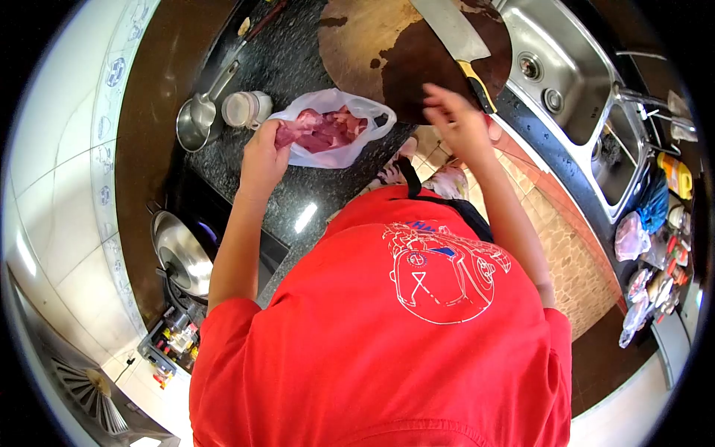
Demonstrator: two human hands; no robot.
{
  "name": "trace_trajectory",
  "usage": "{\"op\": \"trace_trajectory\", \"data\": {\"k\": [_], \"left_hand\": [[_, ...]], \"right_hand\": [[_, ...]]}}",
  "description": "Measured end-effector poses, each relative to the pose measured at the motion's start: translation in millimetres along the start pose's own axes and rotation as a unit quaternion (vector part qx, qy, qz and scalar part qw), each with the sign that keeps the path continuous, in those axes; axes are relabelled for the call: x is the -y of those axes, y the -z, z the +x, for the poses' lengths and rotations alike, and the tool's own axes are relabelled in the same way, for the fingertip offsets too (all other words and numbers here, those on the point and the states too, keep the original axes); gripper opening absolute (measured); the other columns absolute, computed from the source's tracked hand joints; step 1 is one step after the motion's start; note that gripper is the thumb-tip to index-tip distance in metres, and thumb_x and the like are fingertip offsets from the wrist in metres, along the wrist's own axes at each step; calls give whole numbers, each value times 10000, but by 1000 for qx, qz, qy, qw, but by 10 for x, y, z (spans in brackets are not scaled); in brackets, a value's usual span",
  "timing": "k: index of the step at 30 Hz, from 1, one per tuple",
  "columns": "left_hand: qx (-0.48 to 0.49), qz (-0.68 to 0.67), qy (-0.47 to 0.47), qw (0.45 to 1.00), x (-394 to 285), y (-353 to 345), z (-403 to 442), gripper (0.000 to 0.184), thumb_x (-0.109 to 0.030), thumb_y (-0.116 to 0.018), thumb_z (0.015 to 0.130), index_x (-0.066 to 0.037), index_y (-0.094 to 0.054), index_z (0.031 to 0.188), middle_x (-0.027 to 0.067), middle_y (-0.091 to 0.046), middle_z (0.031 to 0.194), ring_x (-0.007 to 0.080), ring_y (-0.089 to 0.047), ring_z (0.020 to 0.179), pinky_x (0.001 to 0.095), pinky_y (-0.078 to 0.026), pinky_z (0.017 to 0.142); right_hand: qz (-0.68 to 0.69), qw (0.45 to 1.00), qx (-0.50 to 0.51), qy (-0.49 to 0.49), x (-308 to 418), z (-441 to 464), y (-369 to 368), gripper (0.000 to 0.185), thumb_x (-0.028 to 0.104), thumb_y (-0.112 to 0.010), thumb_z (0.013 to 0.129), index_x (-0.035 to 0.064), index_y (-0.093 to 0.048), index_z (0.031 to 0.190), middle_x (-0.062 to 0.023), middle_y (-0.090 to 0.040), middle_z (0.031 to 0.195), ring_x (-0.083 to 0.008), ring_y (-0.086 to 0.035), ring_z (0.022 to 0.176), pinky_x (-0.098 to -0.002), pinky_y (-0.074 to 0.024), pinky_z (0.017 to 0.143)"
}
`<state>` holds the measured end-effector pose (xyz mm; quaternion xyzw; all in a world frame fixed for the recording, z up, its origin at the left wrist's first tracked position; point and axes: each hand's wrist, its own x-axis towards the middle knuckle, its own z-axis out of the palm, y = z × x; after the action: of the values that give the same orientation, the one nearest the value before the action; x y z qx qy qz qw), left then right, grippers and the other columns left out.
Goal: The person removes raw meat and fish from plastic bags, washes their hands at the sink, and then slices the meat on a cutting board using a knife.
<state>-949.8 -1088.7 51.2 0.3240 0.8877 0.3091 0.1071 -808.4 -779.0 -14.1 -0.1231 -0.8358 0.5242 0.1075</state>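
My left hand (262,164) is closed on a piece of raw meat (285,135) at the left side of a white plastic bag (346,154). More raw red meat (335,130) lies inside the opened bag on the dark countertop. My right hand (460,125) is in the air near the front edge of a round wooden chopping board (357,48); its fingers are apart and nothing shows in them. Close beside those fingers is the yellow and black handle of a cleaver (454,33), which rests on the board, its blade pointing away. Dark wet patches mark the wood.
Left of the bag stand a lidded jar (246,109) and a small metal pot (192,127) with a ladle (205,108). A lidded pan (181,253) sits on the stove. On the right are a steel double sink (562,63) and several bags and bottles.
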Motion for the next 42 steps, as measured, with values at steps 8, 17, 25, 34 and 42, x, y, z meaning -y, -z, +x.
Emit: {"op": "trace_trajectory", "data": {"k": [8, 17, 25, 34, 42], "left_hand": [[-107, -10, 34, 994, -381, 39, 89, 205, -28, -588, 809, -23, -494, 991, 142, -637, 828, 301, -638, 748, 358, -498, 659], [-220, -72, 129, 964, -762, 254, 229, 119, -101, -540, 906, 8, -496, 884, 78, -625, 768, 122, -611, 639, 247, -507, 555], [-238, -213, 147, 936, -858, 213, 348, 153, -124, -524, 918, 21, -489, 884, 91, -603, 733, 145, -612, 608, 284, -546, 503], [-282, -230, 110, 925, -1057, 529, 398, 160, -112, -535, 915, 31, -464, 899, 105, -607, 724, 151, -620, 598, 273, -546, 497], [-275, -182, 87, 940, -1271, 599, 364, 137, -104, -506, 929, 30, -483, 914, 126, -599, 733, 185, -621, 626, 305, -562, 525]], "right_hand": [[-146, 942, 269, 141, 485, 76, -768, 675, 180, -671, 762, 156, -360, 1360, -106, -531, 1220, -334, -604, 910, -404, -500, 764], [-85, 962, 165, 200, -22, -299, -853, 517, 120, -637, 764, 148, -483, 1256, -106, -572, 888, -318, -561, 802, -405, -458, 699], [-203, 911, 230, 276, -97, -104, -937, 232, 137, -595, 738, 172, -680, 951, -24, -534, 898, -208, -493, 921, -334, -397, 799], [-318, 884, 288, 184, -429, -166, -1088, 161, 190, -563, 751, 141, -686, 842, -26, -575, 965, -217, -501, 1010, -367, -411, 814], [-278, 917, 272, 87, -369, -187, -1070, 294, 146, -517, 780, 156, -611, 1058, -45, -594, 985, -239, -540, 996, -397, -441, 824]]}}
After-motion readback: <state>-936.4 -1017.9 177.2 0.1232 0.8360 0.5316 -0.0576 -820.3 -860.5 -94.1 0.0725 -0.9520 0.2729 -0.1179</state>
